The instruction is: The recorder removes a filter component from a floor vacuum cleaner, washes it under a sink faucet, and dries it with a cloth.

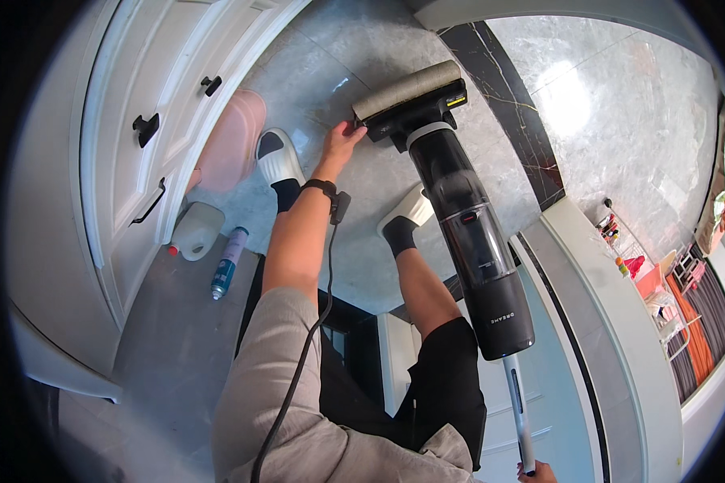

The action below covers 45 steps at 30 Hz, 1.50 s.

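A black cordless floor washer [479,241] is held tilted across my front, its roller head at the far end. A beige roller brush [407,88] shows along the front of that head. My left hand [345,145] grips the left end of the head, fingertips at its edge beside the roller. At the lower edge of the view, my right hand [537,472], partly cut off, is closed round the end of the silver handle tube [519,410]. A band with a small box and a black cable [318,322] is on my left wrist.
White cabinet doors [149,121] with black handles stand on the left. A pink basin [232,141], a whitish jug [197,231] and a blue spray can [230,263] sit near them. A black stone strip [511,105] crosses the grey floor. A wire rack [632,237] stands right.
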Available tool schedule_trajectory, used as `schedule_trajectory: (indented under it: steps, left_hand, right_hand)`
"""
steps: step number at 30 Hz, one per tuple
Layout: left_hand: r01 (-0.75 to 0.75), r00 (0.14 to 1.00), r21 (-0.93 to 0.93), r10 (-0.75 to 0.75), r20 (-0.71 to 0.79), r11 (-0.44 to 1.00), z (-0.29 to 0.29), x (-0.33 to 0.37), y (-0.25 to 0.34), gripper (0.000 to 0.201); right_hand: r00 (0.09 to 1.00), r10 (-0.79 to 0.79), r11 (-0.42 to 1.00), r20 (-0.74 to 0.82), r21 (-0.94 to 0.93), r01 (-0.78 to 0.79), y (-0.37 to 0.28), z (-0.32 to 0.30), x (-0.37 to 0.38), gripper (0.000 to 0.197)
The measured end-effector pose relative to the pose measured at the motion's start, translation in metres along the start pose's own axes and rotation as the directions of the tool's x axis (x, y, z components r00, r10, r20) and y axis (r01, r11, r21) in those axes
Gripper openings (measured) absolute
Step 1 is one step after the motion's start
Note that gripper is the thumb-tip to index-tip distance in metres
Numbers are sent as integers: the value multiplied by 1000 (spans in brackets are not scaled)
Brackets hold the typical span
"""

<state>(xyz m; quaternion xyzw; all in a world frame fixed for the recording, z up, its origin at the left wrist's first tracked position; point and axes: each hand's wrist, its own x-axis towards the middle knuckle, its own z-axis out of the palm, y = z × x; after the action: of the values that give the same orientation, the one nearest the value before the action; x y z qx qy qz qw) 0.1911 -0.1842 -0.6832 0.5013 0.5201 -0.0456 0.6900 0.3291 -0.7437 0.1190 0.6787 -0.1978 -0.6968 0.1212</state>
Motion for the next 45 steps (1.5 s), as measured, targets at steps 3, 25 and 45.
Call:
schedule_trajectory:
  steps: [3, 25, 45]
  left_hand:
    - [76, 996, -227, -65, 58, 971, -8, 0, -7, 35]
    - [187, 969, -79, -197, -152, 979, -135, -107, 8, 37]
    - [3, 980, -154, -33, -195, 988, -194, -586, 374, 34]
  right_hand:
    - [1000, 14, 1000, 5, -27, -13, -1, 1, 3, 30]
    - [999, 6, 992, 50, -124, 0, -35, 5, 3, 30]
    - [562, -762, 629, -322, -160, 761, -180, -31, -218, 25]
